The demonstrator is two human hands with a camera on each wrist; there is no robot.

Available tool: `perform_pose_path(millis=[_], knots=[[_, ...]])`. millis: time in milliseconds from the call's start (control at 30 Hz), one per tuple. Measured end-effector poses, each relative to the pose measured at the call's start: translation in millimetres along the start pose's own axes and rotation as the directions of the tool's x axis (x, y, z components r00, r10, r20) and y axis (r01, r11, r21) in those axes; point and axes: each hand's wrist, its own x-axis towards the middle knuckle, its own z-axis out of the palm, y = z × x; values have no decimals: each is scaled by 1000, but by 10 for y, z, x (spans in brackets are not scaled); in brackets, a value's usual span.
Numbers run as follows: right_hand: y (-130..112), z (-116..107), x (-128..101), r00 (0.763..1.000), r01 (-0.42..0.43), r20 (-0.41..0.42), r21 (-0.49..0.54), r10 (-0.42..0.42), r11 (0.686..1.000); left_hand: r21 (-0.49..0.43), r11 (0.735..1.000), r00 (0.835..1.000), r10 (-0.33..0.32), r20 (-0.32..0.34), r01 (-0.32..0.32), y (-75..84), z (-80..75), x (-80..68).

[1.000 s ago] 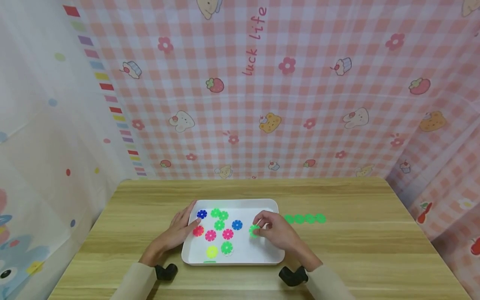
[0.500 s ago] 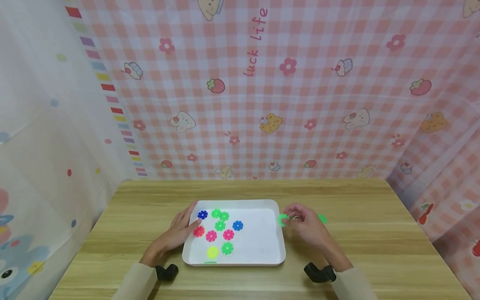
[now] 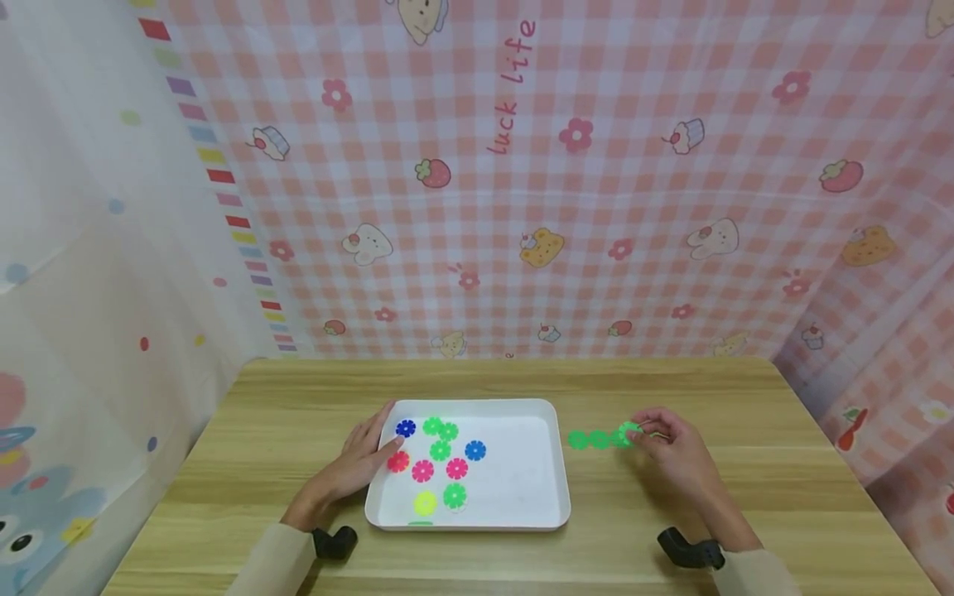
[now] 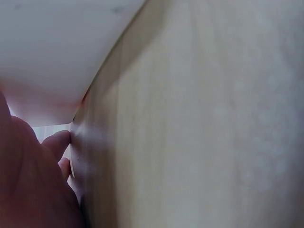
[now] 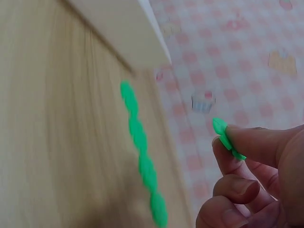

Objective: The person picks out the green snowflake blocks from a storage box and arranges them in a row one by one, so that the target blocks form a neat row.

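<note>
My left hand [image 3: 363, 451] holds the left side of the white tray [image 3: 514, 523], with the thumb over the rim and the fingers along the outer wall. In the left wrist view, the fingers [image 4: 58, 142] lie beside the tray wall, close to the wood. Between thumb and forefinger, my right hand [image 3: 674, 447] pinches a green notched flower-shaped disc [image 5: 221, 130]. This disc is raised above the right part of a row of green discs [image 3: 578, 439] on the table. In the right wrist view, that row [image 5: 137, 135] runs toward the tray's corner.
Inside the tray lie several more discs: green [image 3: 440, 449], pink [image 3: 422, 471], a yellow one [image 3: 425, 502], a light blue one [image 3: 475, 450] and a dark blue one [image 3: 406, 428]. A checked cloth [image 3: 477, 199] hangs behind the wooden table [image 3: 477, 563].
My right hand has carried the green disc rightward out of the tray, past its right rim, to above the right end of the row. The left hand has stayed at the tray.
</note>
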Motion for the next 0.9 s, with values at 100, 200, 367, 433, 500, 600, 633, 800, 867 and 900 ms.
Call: perform_pose_path(millis=[100,200,367,433,500,600,633,800,867,900], knots=[[119,-120,7,1000,-9,-25,-28,9,1000,-2,1000,1000,-1,0,1,1,1,0],[232,-215,17,999,-26,-49,-50,23,998,-3,1000,1000,0,1,0,3,0,1],[390,-308,22,995,-78,-73,-75,72,994,-8,1000,1000,-4,2,4,5,0,4],[438,-324,27,993,-96,-75,-74,91,993,-6,1000,1000,-8,1,8,3,0,5],[471,-331,40,991,-114,-79,-60,109,992,-5,1000,1000,-13,0,13,1,1,7],[498,-332,59,989,-128,-86,-50,123,991,-4,1000,1000,-17,-2,17,0,3,9],[502,-331,66,988,-128,-87,-50,124,990,-4,1000,1000,-19,-2,19,0,5,10],[524,-314,106,987,-141,-92,-56,136,988,-4,1000,1000,-24,-5,24,-1,10,5],[527,-302,118,984,-152,-98,-65,146,986,-9,1000,1000,-24,-4,24,0,9,2],[527,-294,122,983,-157,-105,-73,149,985,-9,1000,1000,-26,-4,26,-1,8,1]])
